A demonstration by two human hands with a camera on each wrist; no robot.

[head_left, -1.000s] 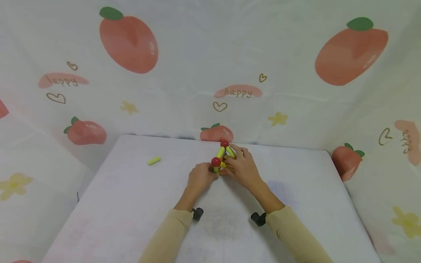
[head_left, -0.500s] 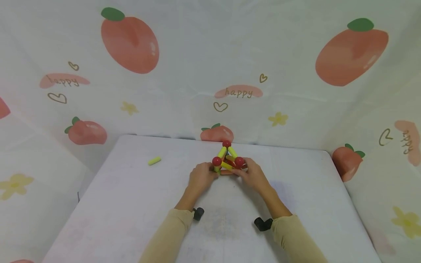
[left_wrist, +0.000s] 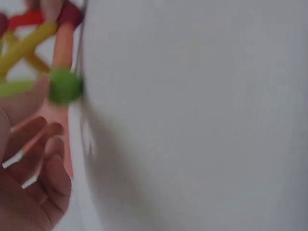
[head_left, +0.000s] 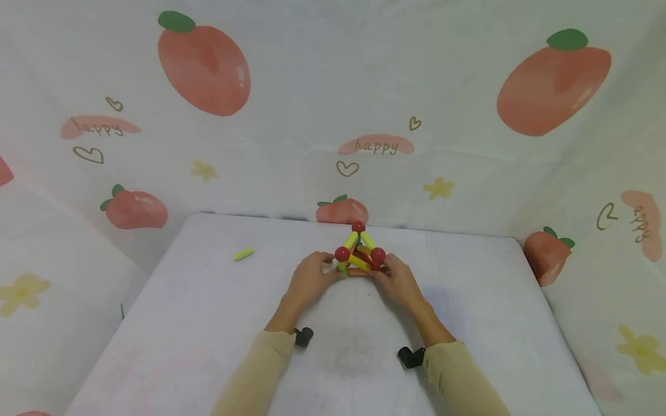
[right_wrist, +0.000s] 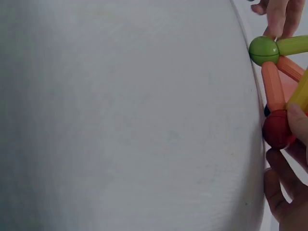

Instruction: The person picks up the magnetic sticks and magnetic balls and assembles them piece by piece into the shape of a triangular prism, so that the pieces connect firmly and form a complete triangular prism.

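Note:
A frame of magnetic building rods and balls stands at the table's far middle. Its upper corners are a left red ball (head_left: pixel 341 254), a right red ball (head_left: pixel 378 255) and a far red ball (head_left: pixel 358 227), joined by a yellow rod (head_left: pixel 360 263) and two light green rods. My left hand (head_left: pixel 310 280) is at the left side, its thumb touching beside the lower green ball (left_wrist: pixel 66 86), the other fingers apart from the thumb. My right hand (head_left: pixel 399 280) grips the lower right corner, thumb and fingers about a dark red ball (right_wrist: pixel 277 130). An orange rod (right_wrist: pixel 273 86) links both lower balls.
A loose light green rod (head_left: pixel 243 254) lies on the white table (head_left: pixel 208 323), left of the frame. Behind the table's far edge hangs a printed cloth (head_left: pixel 281 144). Black wrist cameras sit at both cuffs.
My right hand has come down from the upper right side to the lower right corner, uncovering the right red ball. My left hand's fingers have loosened and shifted slightly left.

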